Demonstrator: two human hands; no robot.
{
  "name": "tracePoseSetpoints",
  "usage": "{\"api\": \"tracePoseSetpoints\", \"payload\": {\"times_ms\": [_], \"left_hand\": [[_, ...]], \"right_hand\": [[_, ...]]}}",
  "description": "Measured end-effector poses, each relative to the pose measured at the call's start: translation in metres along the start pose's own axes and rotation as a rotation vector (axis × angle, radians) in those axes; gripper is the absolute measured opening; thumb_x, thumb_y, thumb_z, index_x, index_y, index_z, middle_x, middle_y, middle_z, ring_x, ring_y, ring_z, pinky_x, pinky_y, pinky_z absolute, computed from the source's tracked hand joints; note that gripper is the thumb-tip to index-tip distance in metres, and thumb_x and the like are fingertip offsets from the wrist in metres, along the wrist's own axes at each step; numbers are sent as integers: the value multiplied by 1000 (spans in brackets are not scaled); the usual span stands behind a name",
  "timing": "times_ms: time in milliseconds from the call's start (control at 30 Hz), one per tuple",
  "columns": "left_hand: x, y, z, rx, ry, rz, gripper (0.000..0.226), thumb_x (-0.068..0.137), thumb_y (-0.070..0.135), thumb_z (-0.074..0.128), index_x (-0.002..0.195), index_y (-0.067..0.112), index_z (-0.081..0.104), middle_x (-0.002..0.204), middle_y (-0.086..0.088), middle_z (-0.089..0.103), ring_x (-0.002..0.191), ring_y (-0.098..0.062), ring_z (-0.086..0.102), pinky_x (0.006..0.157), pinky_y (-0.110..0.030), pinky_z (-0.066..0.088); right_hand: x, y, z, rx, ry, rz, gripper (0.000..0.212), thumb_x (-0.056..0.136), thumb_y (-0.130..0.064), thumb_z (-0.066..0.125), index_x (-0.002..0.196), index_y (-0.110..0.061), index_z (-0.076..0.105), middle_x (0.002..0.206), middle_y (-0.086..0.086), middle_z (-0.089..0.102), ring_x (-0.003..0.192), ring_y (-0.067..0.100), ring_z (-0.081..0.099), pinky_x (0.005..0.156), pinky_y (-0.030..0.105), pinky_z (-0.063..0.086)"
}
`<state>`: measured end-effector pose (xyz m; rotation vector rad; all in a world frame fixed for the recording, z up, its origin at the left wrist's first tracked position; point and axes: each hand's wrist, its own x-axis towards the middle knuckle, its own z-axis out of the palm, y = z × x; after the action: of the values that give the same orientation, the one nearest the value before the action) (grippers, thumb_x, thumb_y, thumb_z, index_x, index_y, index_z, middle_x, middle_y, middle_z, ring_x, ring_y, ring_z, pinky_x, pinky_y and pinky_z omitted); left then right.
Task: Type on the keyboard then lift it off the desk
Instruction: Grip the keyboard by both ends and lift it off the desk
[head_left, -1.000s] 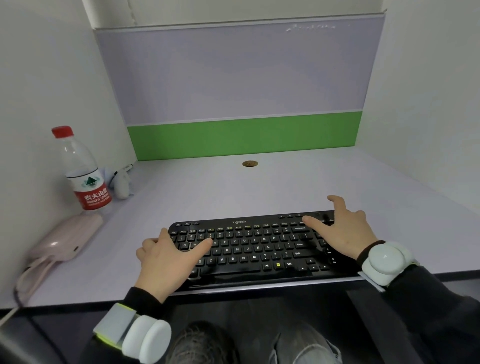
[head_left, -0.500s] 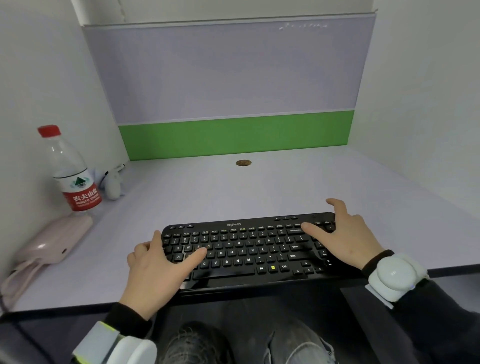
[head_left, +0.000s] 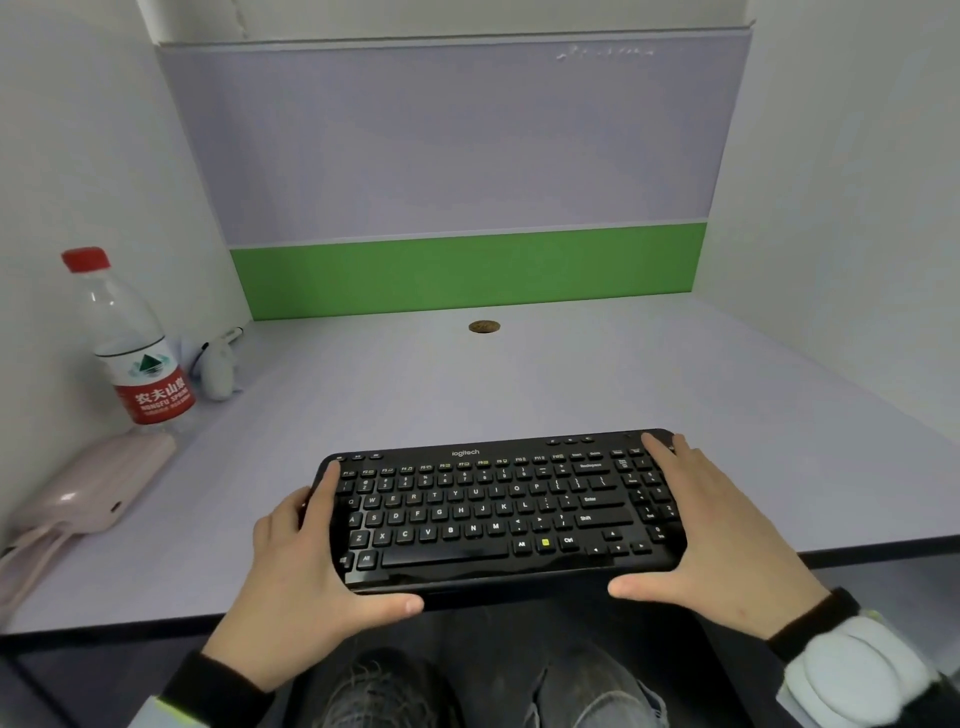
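A black keyboard (head_left: 493, 512) lies at the front edge of the pale grey desk (head_left: 519, 384), its near side over the edge. My left hand (head_left: 296, 582) clasps its left end, thumb along the front edge and fingers up the left side. My right hand (head_left: 722, 545) clasps the right end the same way, thumb under the front edge and fingers over the number pad. Whether the keyboard still rests on the desk cannot be told.
A water bottle (head_left: 132, 343) with a red cap stands at the far left by the wall. A pink case (head_left: 88, 493) lies in front of it, a small white object (head_left: 218, 371) behind. A round cable hole (head_left: 484, 326) sits near the green partition (head_left: 467, 273).
Both hands have left the keys and moved to the keyboard's two ends, gripping them. The keyboard looks larger and nearer in view than before.
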<state>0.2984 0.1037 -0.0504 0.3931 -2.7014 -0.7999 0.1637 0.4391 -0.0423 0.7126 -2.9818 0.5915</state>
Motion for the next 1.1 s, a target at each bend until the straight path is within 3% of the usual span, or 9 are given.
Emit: {"api": "tracePoseSetpoints", "payload": {"times_ms": [100, 567, 967, 1100], "left_hand": [[-1, -1, 2, 4, 36, -8, 141, 33, 82, 71, 147, 46, -3, 145, 1, 29, 131, -16, 17, 109, -41, 30], [-1, -1, 7, 42, 78, -10, 141, 31, 85, 67, 149, 40, 3, 141, -2, 34, 128, -21, 21, 106, -41, 32], [-4, 4, 5, 57, 78, -14, 144, 30, 83, 66, 152, 31, 10, 144, -3, 33, 129, -23, 22, 108, -41, 30], [-4, 6, 4, 61, 83, -7, 144, 29, 82, 65, 152, 28, 13, 143, -5, 35, 128, -24, 24, 108, -40, 29]], "right_hand": [[2, 1, 3, 31, 35, -4, 134, 32, -96, 54, 128, -60, -32, 161, -10, -8, 148, 14, -2, 116, 36, 11], [10, 5, 6, -1, 94, -24, 139, 31, -98, 51, 143, -48, -14, 160, -8, 15, 145, 19, 20, 114, 48, 29], [4, 2, 4, -12, 115, -38, 137, 38, -96, 54, 147, -41, -7, 159, -8, 19, 143, 16, 24, 113, 48, 32], [2, 4, 6, -26, 122, -39, 136, 37, -97, 51, 145, -44, -13, 162, -7, 10, 146, 18, 17, 116, 44, 26]]}}
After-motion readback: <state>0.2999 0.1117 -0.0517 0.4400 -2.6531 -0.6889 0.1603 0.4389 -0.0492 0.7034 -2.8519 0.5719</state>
